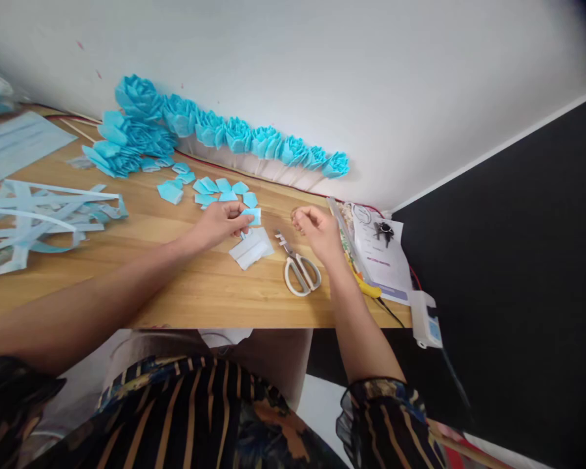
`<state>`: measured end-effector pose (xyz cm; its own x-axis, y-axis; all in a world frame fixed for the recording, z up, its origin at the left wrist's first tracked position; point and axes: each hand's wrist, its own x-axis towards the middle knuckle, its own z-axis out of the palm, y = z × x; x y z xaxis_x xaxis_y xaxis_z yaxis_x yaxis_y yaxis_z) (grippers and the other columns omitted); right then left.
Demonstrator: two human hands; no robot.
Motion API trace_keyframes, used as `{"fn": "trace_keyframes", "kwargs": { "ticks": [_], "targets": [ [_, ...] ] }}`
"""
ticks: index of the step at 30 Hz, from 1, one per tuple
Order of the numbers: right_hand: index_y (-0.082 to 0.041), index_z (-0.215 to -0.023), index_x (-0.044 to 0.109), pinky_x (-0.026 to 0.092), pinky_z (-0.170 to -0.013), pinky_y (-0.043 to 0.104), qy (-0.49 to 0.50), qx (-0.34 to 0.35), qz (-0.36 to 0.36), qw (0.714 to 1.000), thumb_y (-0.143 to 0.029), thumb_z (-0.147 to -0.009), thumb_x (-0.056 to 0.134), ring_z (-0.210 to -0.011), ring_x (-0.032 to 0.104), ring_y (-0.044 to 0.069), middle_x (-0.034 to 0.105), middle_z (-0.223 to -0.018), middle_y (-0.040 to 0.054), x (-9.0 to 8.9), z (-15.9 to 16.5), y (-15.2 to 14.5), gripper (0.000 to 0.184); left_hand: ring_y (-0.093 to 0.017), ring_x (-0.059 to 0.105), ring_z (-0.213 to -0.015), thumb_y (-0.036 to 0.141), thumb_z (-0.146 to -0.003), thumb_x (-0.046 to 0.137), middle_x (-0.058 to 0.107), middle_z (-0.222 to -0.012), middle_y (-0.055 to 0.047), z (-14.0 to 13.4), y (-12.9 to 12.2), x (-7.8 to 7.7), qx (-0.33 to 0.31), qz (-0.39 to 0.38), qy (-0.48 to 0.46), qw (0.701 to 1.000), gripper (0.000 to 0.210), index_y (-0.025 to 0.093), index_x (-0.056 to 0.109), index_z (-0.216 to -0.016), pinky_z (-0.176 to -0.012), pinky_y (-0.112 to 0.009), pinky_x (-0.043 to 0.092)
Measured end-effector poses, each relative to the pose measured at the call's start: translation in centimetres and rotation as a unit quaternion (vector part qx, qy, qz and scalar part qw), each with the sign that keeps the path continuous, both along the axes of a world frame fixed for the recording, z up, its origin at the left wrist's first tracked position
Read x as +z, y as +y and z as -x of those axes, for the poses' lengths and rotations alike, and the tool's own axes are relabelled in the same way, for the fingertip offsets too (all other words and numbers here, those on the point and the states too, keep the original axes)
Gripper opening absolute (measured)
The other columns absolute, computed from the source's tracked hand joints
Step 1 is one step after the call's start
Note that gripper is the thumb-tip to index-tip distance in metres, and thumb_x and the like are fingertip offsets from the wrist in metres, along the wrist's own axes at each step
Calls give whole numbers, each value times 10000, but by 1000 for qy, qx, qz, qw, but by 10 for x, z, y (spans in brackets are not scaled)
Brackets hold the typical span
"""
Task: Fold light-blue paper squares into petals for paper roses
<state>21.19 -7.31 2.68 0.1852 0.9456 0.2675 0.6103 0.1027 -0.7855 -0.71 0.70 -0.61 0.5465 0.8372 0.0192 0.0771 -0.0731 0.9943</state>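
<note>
Between the thumb and fingers of my left hand (219,221) is a small light-blue fabric piece (254,215). My right hand (320,231) hovers apart from it to the right, fingers curled and pinched together; whatever lies between them is too small to make out. Below the right hand, white-handled scissors (297,277) lie on the wooden table (195,296). Pale pleated fabric pieces (248,253) rest under the left hand. Beyond it are several cut blue petal-shaped pieces (205,185).
Blue fabric flowers (237,135) on sticks lean along the wall. Pale strips (53,228) heap at left, near a flat pleated sheet (19,146). At right are a printed paper (383,267), keys (383,231), a yellow corded tool (368,286) and a white box (424,319).
</note>
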Motion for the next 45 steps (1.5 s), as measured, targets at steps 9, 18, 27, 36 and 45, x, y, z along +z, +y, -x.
{"fn": "trace_keyframes", "kwargs": {
  "ticks": [9,18,27,36,45],
  "targets": [
    [-213,-1043,678,452,-793,321,-381,-26,39,924,-232,-908,570,-952,627,228,701,-1002,74,-39,18,-40,173,-97,522,-512,290,-782,635,597,-575,14,-1,-3,5,30,6,9,999,184,169,547,-675,-536,-212,400],
    [-201,-917,673,419,-741,293,-409,-70,-5,910,-204,-935,511,-874,608,202,690,-891,63,-51,22,-36,163,-111,541,-521,348,-782,633,599,-583,9,0,-1,3,34,-11,20,999,217,175,543,-688,-548,-224,421],
    [-224,-842,664,456,-712,292,-185,-111,40,976,-247,-871,552,-748,648,174,722,-807,11,-54,14,-33,117,-107,543,-540,388,-775,638,638,-626,0,0,1,-5,10,-9,26,1000,228,178,565,-724,-547,-210,415],
    [-192,-873,655,477,-539,249,155,-121,14,980,-394,-831,589,-697,648,158,734,-884,35,-51,5,-31,217,-98,526,-524,393,-737,678,624,-598,5,-1,-2,-2,-18,12,15,1000,255,173,575,-659,-544,-216,420],
    [-234,-953,686,493,-743,312,-199,43,-260,944,-236,-932,554,-798,636,157,711,-860,20,2,28,-9,134,-83,530,-500,341,-732,704,602,-549,15,-3,-5,7,-46,69,-3,997,239,151,587,-648,-512,-200,430]
  ]
}}
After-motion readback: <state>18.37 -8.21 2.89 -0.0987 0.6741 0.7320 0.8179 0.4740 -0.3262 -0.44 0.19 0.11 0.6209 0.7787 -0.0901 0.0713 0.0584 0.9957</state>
